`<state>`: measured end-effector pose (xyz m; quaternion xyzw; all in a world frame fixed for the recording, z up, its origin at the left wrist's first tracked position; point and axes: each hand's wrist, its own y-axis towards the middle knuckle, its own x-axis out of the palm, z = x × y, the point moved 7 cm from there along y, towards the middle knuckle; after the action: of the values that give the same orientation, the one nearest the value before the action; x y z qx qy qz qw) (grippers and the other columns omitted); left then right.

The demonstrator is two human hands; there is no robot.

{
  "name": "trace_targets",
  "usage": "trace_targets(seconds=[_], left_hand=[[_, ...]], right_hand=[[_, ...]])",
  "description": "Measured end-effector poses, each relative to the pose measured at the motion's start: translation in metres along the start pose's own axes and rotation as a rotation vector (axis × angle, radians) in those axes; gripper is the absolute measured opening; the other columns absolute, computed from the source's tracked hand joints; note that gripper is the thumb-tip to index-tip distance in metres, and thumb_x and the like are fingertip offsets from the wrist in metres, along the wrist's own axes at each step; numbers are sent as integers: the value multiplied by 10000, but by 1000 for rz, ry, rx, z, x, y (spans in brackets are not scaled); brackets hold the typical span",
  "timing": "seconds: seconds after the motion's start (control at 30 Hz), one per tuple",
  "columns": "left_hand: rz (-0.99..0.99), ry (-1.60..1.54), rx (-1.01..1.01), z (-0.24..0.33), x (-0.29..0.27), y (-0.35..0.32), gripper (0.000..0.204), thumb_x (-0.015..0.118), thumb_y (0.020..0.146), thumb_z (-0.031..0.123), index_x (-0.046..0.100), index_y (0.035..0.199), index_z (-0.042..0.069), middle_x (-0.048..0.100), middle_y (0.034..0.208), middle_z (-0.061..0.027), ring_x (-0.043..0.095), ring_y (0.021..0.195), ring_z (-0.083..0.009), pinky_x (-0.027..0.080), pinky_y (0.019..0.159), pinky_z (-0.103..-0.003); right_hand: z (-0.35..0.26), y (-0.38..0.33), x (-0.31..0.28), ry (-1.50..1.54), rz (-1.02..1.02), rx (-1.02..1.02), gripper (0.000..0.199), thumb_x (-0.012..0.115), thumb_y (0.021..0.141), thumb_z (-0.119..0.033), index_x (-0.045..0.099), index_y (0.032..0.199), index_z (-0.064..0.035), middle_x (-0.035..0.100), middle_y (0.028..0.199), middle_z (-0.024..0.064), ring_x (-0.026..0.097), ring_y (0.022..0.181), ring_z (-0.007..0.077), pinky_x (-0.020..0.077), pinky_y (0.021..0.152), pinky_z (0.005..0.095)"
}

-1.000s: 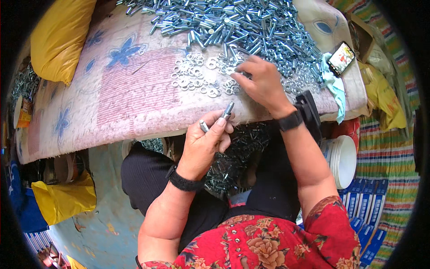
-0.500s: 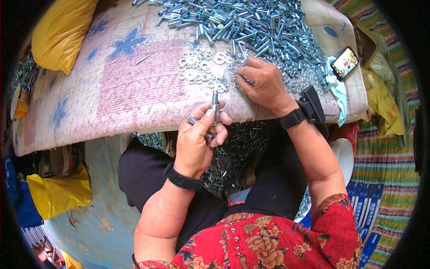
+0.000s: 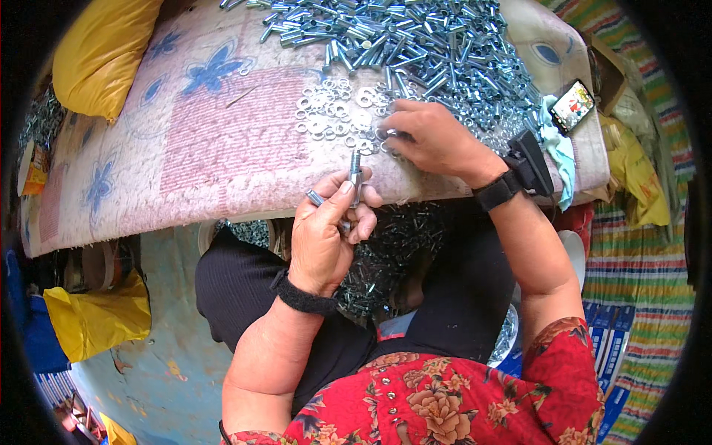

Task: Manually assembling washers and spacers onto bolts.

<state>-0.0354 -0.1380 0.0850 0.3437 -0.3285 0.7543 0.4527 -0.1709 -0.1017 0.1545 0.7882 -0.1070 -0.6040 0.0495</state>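
My left hand [image 3: 319, 241] is closed at the near edge of the padded table. Between its thumb and fingers an expansion bolt [image 3: 356, 174] stands upright, threaded end up. A second bolt [image 3: 315, 198] pokes out beside the thumb, and more metal shows under the fingers. My right hand [image 3: 445, 144] hovers over the washers, fingertips pinched on a small shiny metal piece [image 3: 400, 135], mostly hidden and blurred. Flat washers [image 3: 322, 111] lie scattered just left of it. Beyond them spreads a large heap of metal sleeves and bolts [image 3: 437, 52].
A phone [image 3: 572, 105] lies on a pale blue cloth [image 3: 561, 152] at the table's right end. Small clear or shiny rings [image 3: 508, 133] lie near it. A yellow sack [image 3: 104, 55] rests at the far left. Below, dark bolts [image 3: 393, 252] are heaped between my knees.
My right hand has shifted slightly left and lower, turning at the wrist; a metal piece now shows at its fingertips. The left hand and its bolts have stayed in place.
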Motion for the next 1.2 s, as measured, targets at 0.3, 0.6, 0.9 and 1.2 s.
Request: trace_targets(seconds=[0.3, 0.6, 0.9, 1.2], left_hand=[[7, -22, -6, 0, 2, 0, 254, 437, 892, 122, 504, 1061, -56, 578, 788, -125, 479, 528, -123, 381, 462, -199], [-8, 50, 1, -1, 3, -1, 254, 459, 885, 138, 512, 1067, -30, 591, 806, -108, 475, 522, -104, 330, 437, -174], [-9, 167, 8, -7, 13, -1, 271, 501, 880, 168, 532, 1077, -16, 596, 823, -64, 465, 534, -70, 297, 438, -159], [-101, 444, 117, -16, 33, 7, 271, 524, 874, 149, 554, 1096, -4, 571, 779, -16, 459, 557, -46, 315, 457, -163]], right_hand=[[-2, -2, 5, 2, 75, 9, 155, 631, 703, -93, 586, 833, -23, 522, 743, 122, 541, 682, 305, 444, 592, 358], [16, -3, -1, 202, 303, 155, 91, 629, 723, -75, 625, 795, -19, 578, 749, 69, 560, 643, 183, 448, 580, 271], [14, -31, -7, 1067, 363, 453, 141, 626, 773, -60, 654, 900, -6, 617, 694, 25, 547, 586, 59, 426, 518, 181], [-8, -66, -14, 1264, 363, 457, 177, 587, 786, 4, 626, 958, 21, 612, 747, 57, 576, 603, 93, 471, 545, 198]])
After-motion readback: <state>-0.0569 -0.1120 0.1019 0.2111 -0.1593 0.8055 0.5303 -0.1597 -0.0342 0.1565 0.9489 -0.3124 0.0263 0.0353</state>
